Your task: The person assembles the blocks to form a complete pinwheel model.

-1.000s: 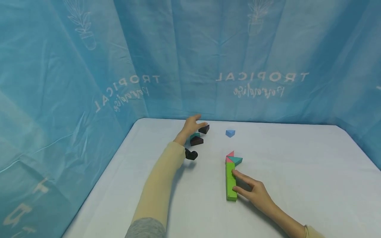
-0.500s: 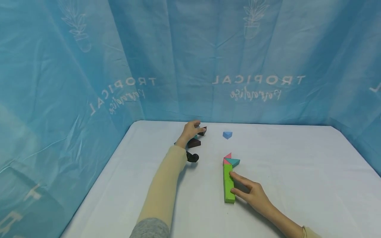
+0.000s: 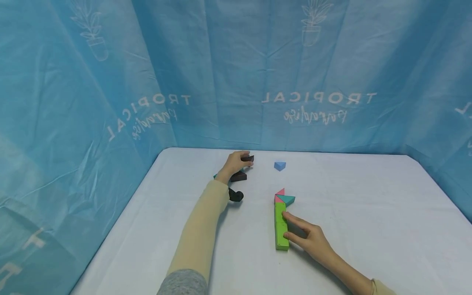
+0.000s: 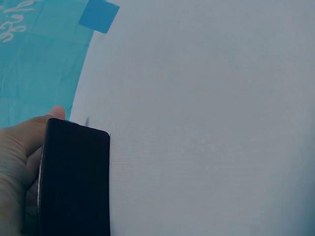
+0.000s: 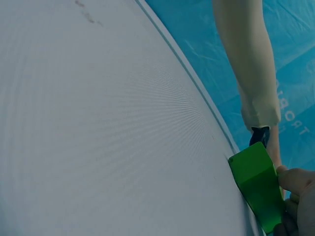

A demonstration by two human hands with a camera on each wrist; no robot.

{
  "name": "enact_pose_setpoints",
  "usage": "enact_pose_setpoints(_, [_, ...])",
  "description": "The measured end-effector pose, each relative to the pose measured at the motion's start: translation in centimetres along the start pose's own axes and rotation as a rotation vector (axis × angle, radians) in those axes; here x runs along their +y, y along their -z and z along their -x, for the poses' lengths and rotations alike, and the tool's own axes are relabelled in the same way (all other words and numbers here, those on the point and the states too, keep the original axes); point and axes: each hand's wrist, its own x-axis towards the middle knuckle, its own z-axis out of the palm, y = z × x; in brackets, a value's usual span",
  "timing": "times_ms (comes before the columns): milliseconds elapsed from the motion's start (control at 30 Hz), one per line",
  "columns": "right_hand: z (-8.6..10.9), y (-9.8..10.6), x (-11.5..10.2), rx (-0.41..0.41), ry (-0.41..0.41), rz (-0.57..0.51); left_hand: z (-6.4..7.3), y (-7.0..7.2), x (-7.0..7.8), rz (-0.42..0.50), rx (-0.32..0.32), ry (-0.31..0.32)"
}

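Near the far edge my left hand [image 3: 234, 162] pinches a dark brown triangular block [image 3: 250, 158] between thumb and fingers. In the left wrist view a dark block [image 4: 76, 179] stands large beside the hand. Below the hand lie another dark brown block [image 3: 239, 176] and a teal block, partly hidden by the wrist. My right hand [image 3: 312, 237] rests its index fingertip and thumb against the right side of two green blocks [image 3: 280, 225] set end to end. Pink triangular blocks [image 3: 279, 198] and a teal triangular block [image 3: 288, 199] adjoin their far end.
A small blue block [image 3: 280, 166] lies alone toward the back, right of the left hand. The white table [image 3: 368, 213] ends at a blue curtain [image 3: 321, 123] hanging behind and along the left. A black wrist camera [image 3: 236, 196] sits on the left wrist.
The left fingers and thumb have come in around the dark brown block from a spread pose. The right hand stays against the green blocks; the whole view has shifted slightly.
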Motion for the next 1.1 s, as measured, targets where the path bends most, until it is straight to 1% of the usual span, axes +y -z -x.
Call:
enact_pose_setpoints(167, [-0.1,0.0,-0.1,0.008,0.014,-0.003,0.0,0.1,-0.1,-0.035,0.011,-0.024])
enact_pose_setpoints(300, [-0.2,0.0,-0.2,0.004,0.0,-0.002,0.0,0.2,0.2,-0.043,0.038,-0.032])
enact_pose_setpoints(400, [-0.2,0.1,-0.3,0.001,-0.015,0.003,0.0,0.2,1.1,-0.033,0.075,-0.055])
enact_pose_setpoints(500, [-0.1,0.2,-0.3,0.0,-0.02,0.006,0.0,-0.1,2.6,-0.025,0.105,-0.098])
enact_pose_setpoints(600, [-0.1,0.3,-0.3,0.001,-0.016,0.01,0.1,-0.8,4.2,-0.021,0.116,-0.137])
enact_pose_setpoints(667, [-0.1,0.3,-0.3,0.001,-0.014,0.009,0.4,-1.6,5.0,-0.035,0.115,-0.15])
enact_pose_setpoints(800, [0.0,0.2,-0.2,-0.006,-0.028,-0.003,1.4,-3.1,5.9,-0.069,0.102,-0.168])
enact_pose_setpoints(933, [0.0,0.2,-0.2,0.0,-0.026,0.012,2.4,-4.1,6.1,-0.099,0.091,-0.19])
enact_pose_setpoints(1000, [0.0,0.2,-0.2,0.008,-0.021,0.022,2.9,-4.5,5.9,-0.106,0.086,-0.197])
enact_pose_setpoints(1100, [0.0,0.2,-0.3,0.01,-0.016,0.033,3.4,-5.0,5.3,-0.129,0.08,-0.189])
